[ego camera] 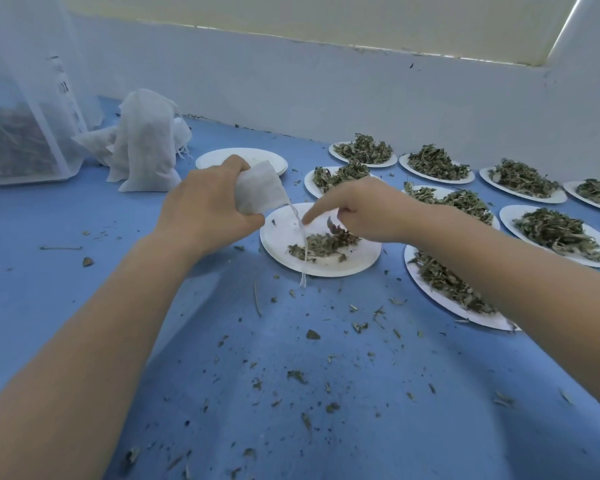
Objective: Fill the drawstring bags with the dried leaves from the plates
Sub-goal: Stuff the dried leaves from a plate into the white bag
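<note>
My left hand [205, 202] grips a small white drawstring bag [258, 192] above the left edge of a white plate [281, 223]. The bag's string [303, 251] hangs down over the plate. A small heap of dried leaves [317, 245] lies on that plate. My right hand [361, 211] is over the heap, index finger pointing down at the plate, the other fingers curled around a pinch of dried leaves [335, 227].
Several plates heaped with dried leaves [437, 162] spread to the right along the wall. A stack of bare plates [215, 157] sits behind my left hand. Filled white bags [142, 150] lean at the back left beside a clear container of leaves [18, 133]. Leaf crumbs litter the blue table.
</note>
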`<action>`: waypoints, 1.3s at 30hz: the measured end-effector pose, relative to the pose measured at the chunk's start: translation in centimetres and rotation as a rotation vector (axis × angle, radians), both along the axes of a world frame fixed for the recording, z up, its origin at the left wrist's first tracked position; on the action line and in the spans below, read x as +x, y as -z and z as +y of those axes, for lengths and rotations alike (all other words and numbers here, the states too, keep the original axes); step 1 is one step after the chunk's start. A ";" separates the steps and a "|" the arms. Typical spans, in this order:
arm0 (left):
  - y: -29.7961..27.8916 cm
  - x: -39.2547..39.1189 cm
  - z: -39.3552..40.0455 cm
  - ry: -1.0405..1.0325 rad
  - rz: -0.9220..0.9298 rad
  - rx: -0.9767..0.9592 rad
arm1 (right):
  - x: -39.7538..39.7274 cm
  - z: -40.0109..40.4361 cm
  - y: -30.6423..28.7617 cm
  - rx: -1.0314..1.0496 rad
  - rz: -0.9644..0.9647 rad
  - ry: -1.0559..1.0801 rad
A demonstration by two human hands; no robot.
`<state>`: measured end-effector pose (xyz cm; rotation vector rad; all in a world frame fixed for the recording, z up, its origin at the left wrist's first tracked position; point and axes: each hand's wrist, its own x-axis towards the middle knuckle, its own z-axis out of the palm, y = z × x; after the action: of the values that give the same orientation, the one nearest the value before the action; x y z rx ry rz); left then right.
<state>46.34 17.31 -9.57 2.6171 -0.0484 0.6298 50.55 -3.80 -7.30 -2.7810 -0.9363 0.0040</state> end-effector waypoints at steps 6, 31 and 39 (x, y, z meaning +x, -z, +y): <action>0.0 -0.1 -0.1 -0.005 0.012 0.025 | 0.4 1.1 1.1 -0.242 0.077 0.325; 0.1 -0.1 0.1 -0.018 0.062 0.019 | -2.8 3.0 3.0 0.029 -0.065 0.120; 0.3 0.0 0.1 0.024 0.095 0.041 | -2.6 2.5 1.6 0.190 0.059 0.191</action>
<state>46.39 17.43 -9.89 2.6787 -0.0638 0.5002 47.91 -1.26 -8.93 -2.6654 -0.6195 -0.0303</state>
